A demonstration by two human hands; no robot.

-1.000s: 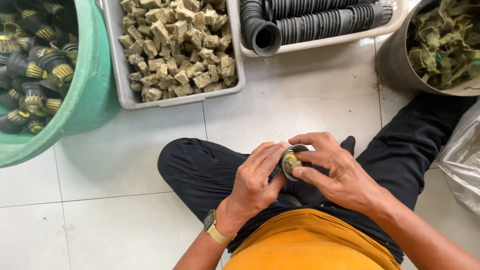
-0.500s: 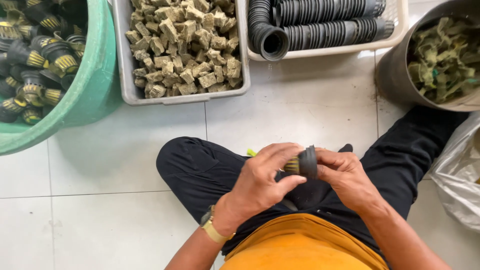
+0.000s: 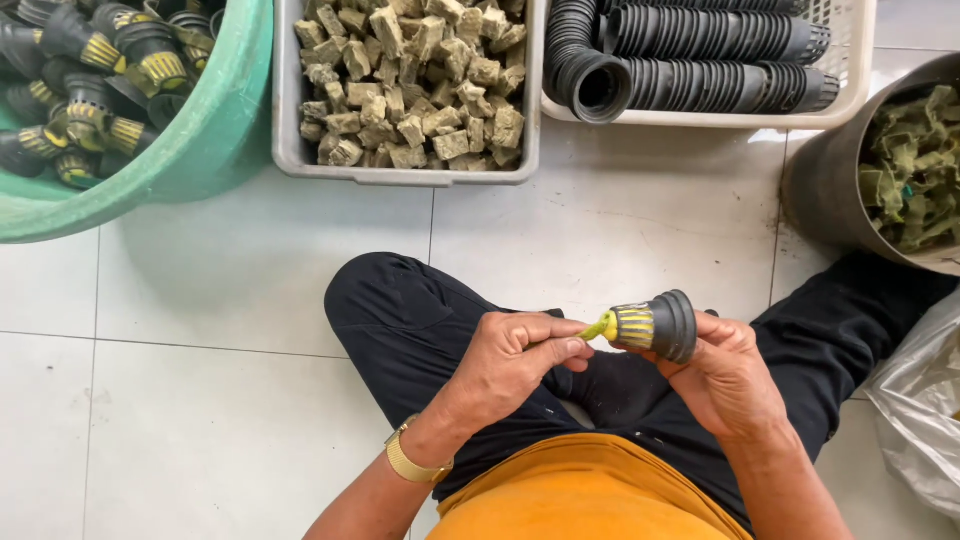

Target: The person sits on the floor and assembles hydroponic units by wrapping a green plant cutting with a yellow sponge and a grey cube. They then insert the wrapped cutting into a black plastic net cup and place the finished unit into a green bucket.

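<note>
My left hand [image 3: 510,360] curls over my lap, thumb and forefinger pinched; my right hand [image 3: 725,375] cups upward, fingers closed.

Clearance around the hands: open tiled floor in the middle, containers ranged along the far edge and right side.

The white tiled floor [image 3: 600,220] between the person's black-trousered knees [image 3: 400,310] and the far containers is bare and passable. Reach to the far left is bounded by the green tub [image 3: 215,130] filled with black cups; straight ahead stands the grey bin [image 3: 410,172] of tan cubes, touching or just beside the white basket [image 3: 690,115] of stacked black cups. The dark round pot [image 3: 825,185] of greenish scraps blocks the right side, with a clear plastic bag [image 3: 920,420] below it. The floor to the lower left of the left hand [image 3: 505,360] is open. The right hand [image 3: 730,375] sits near the pot and bag.
</note>
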